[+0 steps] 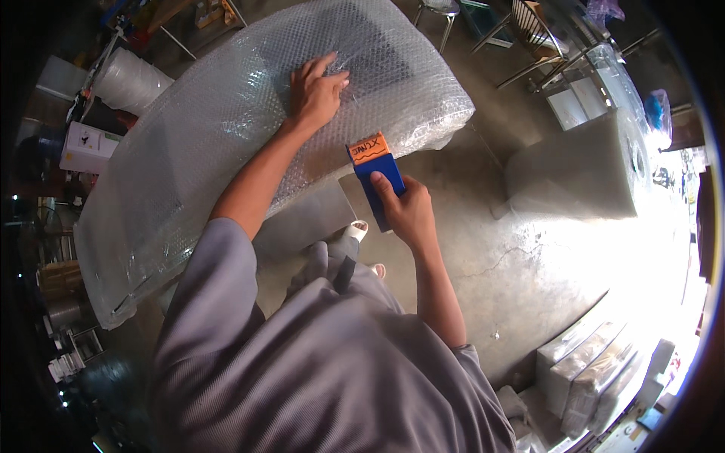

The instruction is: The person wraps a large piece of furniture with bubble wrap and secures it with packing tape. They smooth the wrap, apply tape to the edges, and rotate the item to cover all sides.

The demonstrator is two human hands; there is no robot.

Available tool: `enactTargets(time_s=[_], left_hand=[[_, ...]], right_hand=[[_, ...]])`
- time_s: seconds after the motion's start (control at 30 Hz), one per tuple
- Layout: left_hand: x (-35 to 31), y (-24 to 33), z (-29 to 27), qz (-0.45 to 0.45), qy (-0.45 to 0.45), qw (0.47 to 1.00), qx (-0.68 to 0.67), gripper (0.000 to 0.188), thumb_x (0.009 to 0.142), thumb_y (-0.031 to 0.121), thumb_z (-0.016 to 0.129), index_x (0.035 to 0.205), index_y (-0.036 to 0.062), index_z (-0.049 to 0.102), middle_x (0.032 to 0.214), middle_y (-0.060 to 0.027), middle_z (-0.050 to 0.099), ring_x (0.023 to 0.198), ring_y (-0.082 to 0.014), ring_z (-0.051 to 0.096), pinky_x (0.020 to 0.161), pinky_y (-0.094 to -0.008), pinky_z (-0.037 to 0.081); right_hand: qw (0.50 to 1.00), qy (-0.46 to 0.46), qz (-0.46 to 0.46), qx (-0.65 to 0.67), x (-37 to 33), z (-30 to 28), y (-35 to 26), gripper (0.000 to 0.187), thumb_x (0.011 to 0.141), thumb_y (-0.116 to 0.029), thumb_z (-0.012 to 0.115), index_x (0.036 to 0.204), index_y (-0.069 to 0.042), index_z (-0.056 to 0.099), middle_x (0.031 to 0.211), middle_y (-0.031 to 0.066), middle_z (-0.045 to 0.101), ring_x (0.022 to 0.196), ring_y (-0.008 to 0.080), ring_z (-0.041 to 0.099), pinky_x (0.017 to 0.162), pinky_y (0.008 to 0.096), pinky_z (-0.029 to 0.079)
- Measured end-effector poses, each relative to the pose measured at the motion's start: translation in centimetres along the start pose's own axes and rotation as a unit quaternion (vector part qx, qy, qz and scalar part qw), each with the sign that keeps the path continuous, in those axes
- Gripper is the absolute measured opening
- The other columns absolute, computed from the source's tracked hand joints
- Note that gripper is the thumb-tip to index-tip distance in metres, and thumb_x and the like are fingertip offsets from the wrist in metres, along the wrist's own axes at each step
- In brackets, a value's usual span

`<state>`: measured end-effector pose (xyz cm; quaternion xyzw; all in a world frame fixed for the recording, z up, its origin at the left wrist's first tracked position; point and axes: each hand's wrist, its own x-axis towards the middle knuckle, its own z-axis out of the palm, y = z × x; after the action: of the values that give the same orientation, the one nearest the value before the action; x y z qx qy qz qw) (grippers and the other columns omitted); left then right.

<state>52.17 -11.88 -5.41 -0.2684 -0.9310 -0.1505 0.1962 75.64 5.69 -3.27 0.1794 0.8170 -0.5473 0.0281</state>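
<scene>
Large rectangular package in clear bubble wrap (234, 124) lies ahead, looking already mostly covered; my left hand (316, 97) rests fingers-apart on its top, my right hand (410, 209) grips a blue-and-orange rectangular block (373, 164), and from afar I cannot tell what remains.

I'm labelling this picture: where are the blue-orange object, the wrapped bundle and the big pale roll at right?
Blue-orange object (371, 166): head view, on its blue face.
Wrapped bundle (219, 128): head view, on its upper surface.
Big pale roll (570, 170): head view, on its curved side.
</scene>
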Motion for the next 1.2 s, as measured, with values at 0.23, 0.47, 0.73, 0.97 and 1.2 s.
enactTargets(time_s=[0.23,0.47,0.73,0.97,1.2], left_hand=[[-0.2,-2.0,3.1,-0.053,0.042,0.997,0.027,0.069,0.098,0.050,0.067,0.160,0.0409,0.039,0.166,-0.0193,0.034,0.151,-0.0426,0.034,0.121,-0.0607,0.026],[0.2,-2.0,3.0,-0.081,0.005,0.996,0.029,0.060,0.097,0.048,0.067,0.153,0.0325,0.052,0.158,-0.0189,0.047,0.150,-0.0386,0.037,0.123,-0.0599,0.024],[-6.4,6.4,-1.2,0.297,-0.089,0.938,-0.155,0.051,0.093,0.016,0.063,0.141,-0.0010,0.059,0.153,-0.0232,0.048,0.150,-0.0384,0.037,0.127,-0.0499,0.024],[-14.2,8.5,2.4,0.471,-0.296,0.685,0.471,0.069,0.104,0.031,0.042,0.163,-0.0009,0.026,0.173,-0.0160,0.017,0.161,-0.0358,0.011,0.131,-0.0504,0.000],[-14.1,8.8,2.8,0.498,-0.302,0.490,0.648,0.070,0.106,0.040,0.038,0.164,0.0011,0.026,0.175,-0.0126,0.013,0.161,-0.0388,0.003,0.129,-0.0584,-0.009]], right_hand=[[0.997,-0.029,0.055,0.053,-1.6,0.6,4.5,0.062,0.098,-0.054,0.068,0.089,0.007,0.069,0.068,0.0128,0.068,0.061,0.0188,0.069,0.057,0.0345,0.052],[0.993,-0.038,0.023,0.107,-2.5,1.7,8.9,0.058,0.098,-0.051,0.068,0.090,0.007,0.071,0.068,0.0145,0.068,0.062,0.0172,0.064,0.059,0.0365,0.050],[0.978,-0.061,-0.101,0.172,7.1,8.1,17.9,0.049,0.096,-0.046,0.072,0.103,0.003,0.071,0.078,0.0153,0.072,0.070,0.0202,0.067,0.069,0.0385,0.053],[0.995,-0.079,0.045,0.046,7.8,9.4,21.0,0.065,0.094,-0.059,0.070,0.104,0.005,0.074,0.085,0.0191,0.076,0.081,0.0257,0.076,0.076,0.0395,0.057],[0.941,-0.066,0.018,-0.331,9.8,7.2,15.6,0.070,0.083,-0.066,0.072,0.106,-0.001,0.078,0.108,0.0230,0.076,0.104,0.0396,0.074,0.088,0.0473,0.059]])
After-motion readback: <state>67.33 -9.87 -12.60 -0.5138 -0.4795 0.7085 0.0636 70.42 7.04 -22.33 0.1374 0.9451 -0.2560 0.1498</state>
